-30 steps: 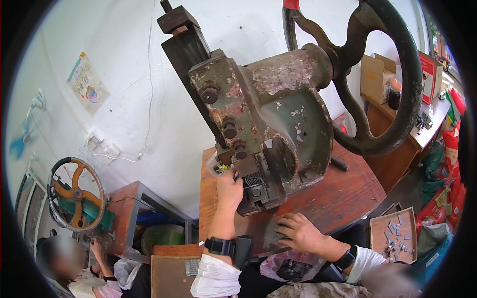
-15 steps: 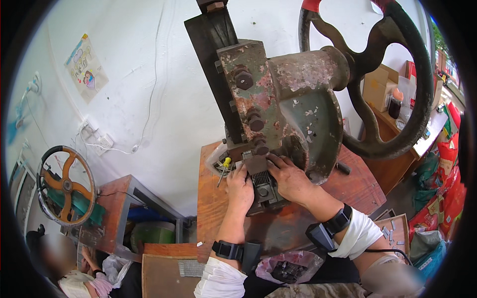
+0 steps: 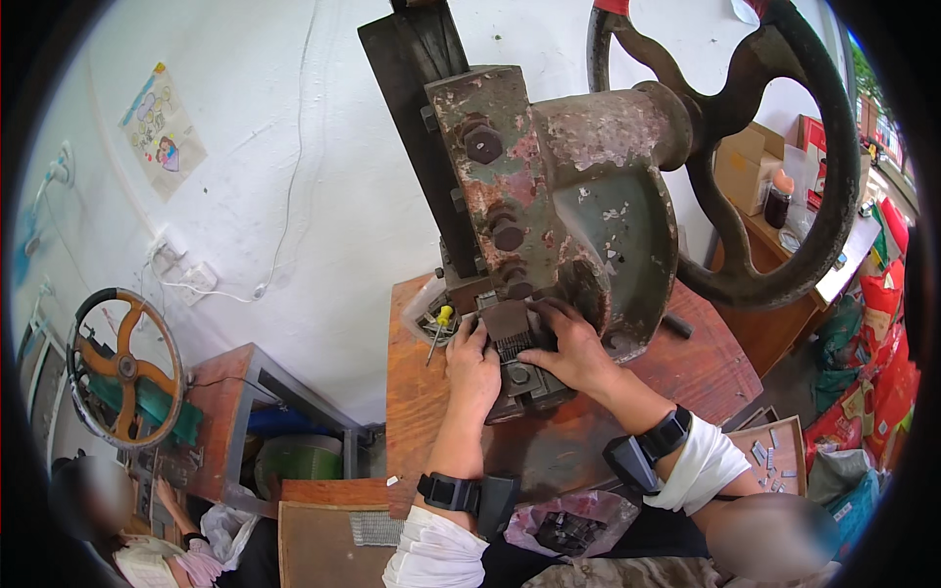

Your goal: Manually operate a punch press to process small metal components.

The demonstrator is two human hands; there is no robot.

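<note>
A worn green-and-rust hand press (image 3: pixel 495 196) stands in front of me, its ram low over a metal die (image 3: pixel 524 387) on the wooden bench. A brown metal plate (image 3: pixel 506 318) sits under the ram, with a ridged comb-like strip (image 3: pixel 513 346) just below it. My left hand (image 3: pixel 473 365) is closed at the left side of the plate, fingertips bent against the die. From the right, my right hand (image 3: pixel 576 351) has its fingers beside the plate and its thumb on the ridged strip. Whatever small piece the fingers grip is hidden.
A large handwheel (image 3: pixel 833 176) rises at the right of the press. Behind my left hand is a clear tub (image 3: pixel 423 312) with a yellow-handled screwdriver (image 3: pixel 444 316). A bag of dark parts (image 3: pixel 569 529) lies near my lap; a tray of metal pieces (image 3: pixel 794 441) is right. A co-worker (image 3: pixel 147 549) sits left.
My right thumb has come down onto the ridged strip, and the right hand sits slightly closer in. My left hand has stayed almost in place. The view has shifted slightly.
</note>
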